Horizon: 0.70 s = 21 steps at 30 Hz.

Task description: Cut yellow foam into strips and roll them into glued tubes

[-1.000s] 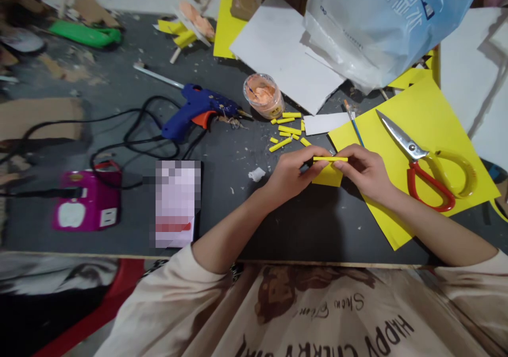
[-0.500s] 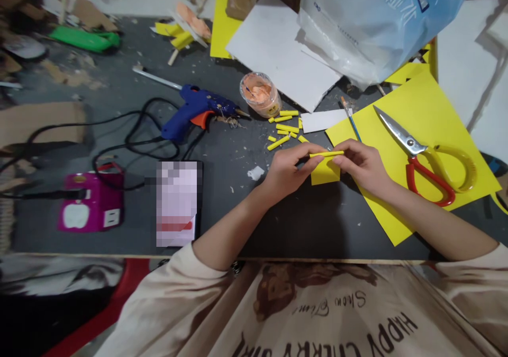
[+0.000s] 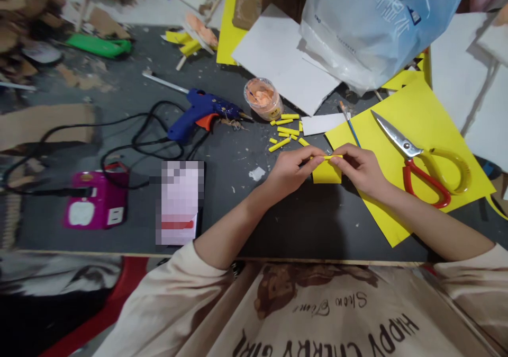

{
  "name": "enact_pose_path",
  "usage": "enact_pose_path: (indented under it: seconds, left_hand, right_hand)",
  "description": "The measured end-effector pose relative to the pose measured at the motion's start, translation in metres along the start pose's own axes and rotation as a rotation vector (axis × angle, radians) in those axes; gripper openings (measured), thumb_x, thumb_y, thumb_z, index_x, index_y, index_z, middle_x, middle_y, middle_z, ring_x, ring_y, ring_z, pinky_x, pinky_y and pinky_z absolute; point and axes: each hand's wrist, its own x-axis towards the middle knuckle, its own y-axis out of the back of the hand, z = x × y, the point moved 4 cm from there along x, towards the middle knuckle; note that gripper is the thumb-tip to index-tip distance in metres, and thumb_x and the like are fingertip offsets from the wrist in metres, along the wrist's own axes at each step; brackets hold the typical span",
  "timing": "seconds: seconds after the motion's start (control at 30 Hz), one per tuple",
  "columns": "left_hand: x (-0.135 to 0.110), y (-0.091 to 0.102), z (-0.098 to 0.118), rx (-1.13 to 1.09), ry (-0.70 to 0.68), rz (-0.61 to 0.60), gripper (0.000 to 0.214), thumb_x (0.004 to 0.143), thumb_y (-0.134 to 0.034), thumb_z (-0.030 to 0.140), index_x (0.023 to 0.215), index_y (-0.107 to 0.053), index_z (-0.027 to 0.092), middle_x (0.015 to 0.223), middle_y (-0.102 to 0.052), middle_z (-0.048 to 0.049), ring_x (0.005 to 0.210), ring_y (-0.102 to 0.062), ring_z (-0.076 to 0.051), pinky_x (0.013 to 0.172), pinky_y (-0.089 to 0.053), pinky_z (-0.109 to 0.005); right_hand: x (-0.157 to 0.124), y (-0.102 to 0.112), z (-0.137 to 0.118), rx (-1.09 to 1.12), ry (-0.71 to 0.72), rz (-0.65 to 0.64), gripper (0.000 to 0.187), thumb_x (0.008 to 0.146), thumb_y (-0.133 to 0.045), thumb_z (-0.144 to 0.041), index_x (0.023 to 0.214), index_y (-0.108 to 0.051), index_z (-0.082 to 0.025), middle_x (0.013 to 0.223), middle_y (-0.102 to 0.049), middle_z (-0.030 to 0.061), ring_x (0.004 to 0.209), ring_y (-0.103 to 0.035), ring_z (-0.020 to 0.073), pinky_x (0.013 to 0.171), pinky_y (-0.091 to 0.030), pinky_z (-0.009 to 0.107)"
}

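Observation:
A small piece of yellow paper (image 3: 327, 173) hangs between my hands, its top edge curled into a thin roll. My left hand (image 3: 292, 169) pinches the left end of that roll between thumb and fingers. At the other end, my right hand (image 3: 360, 168) pinches it the same way. Several short yellow paper rolls (image 3: 288, 131) lie just beyond my left hand. Under and beside my right forearm spreads a large yellow sheet (image 3: 387, 198), with scissors (image 3: 407, 148) resting on it, one handle red and one yellow.
A blue glue gun (image 3: 198, 110) with a trailing black cable lies left of an open tub of orange paste (image 3: 262, 98). Nearer are a phone (image 3: 180, 203) and a magenta box (image 3: 95, 201). Behind are a plastic bag (image 3: 381, 34), white board (image 3: 283, 55) and a thin brush (image 3: 350, 124).
My fingers now cover more of the roll, and its exposed middle looks shorter. The head view has shifted slightly; both hands remain at the yellow paper.

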Motion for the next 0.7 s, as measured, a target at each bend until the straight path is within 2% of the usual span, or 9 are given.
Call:
enact_pose_path:
  seconds: [0.2, 0.37, 0.53, 0.7]
  left_hand:
    - [0.0002, 0.0018, 0.0027, -0.035, -0.012, 0.025, 0.025, 0.088, -0.056, 0.038, 0.088, -0.069, 0.017, 0.084, -0.074, -0.0023, 0.074, -0.066, -0.012, 0.067, -0.050, -0.019]
    - [-0.0011, 0.0014, 0.0049, -0.024, -0.049, 0.051, 0.015, 0.085, -0.058, 0.028, 0.087, -0.069, 0.018, 0.084, -0.074, -0.0016, 0.073, -0.066, -0.011, 0.068, -0.049, -0.019]
    - [-0.0010, 0.0001, 0.0047, -0.030, -0.028, 0.034, 0.015, 0.085, -0.058, 0.027, 0.090, -0.069, 0.017, 0.086, -0.074, -0.0014, 0.074, -0.066, -0.010, 0.069, -0.048, -0.018]
    - [-0.0005, 0.0003, 0.0047, 0.011, -0.067, 0.041, 0.019, 0.088, -0.055, 0.027, 0.082, -0.068, 0.016, 0.075, -0.073, 0.0011, 0.065, -0.064, -0.008, 0.061, -0.045, -0.016]
  right_hand:
    - [0.0007, 0.0003, 0.0029, 0.040, -0.032, 0.037, 0.034, 0.081, -0.062, -0.052, 0.079, -0.062, -0.018, 0.059, -0.051, -0.0036, 0.052, -0.042, 0.0087, 0.050, -0.033, 0.023]
    - [0.0033, -0.0010, 0.0029, 0.052, -0.030, -0.041, 0.037, 0.083, -0.059, -0.053, 0.073, -0.060, -0.018, 0.057, -0.049, -0.0044, 0.050, -0.038, 0.0076, 0.049, -0.029, 0.023]
    - [0.0034, 0.0002, 0.0013, 0.044, -0.017, -0.027, 0.037, 0.084, -0.058, -0.053, 0.073, -0.061, -0.017, 0.059, -0.051, -0.0035, 0.051, -0.038, 0.0077, 0.050, -0.030, 0.024]
    - [0.0019, -0.0009, 0.0029, 0.060, -0.034, -0.036, 0.035, 0.083, -0.059, -0.052, 0.075, -0.061, -0.018, 0.063, -0.052, -0.0036, 0.051, -0.038, 0.0073, 0.051, -0.031, 0.024]
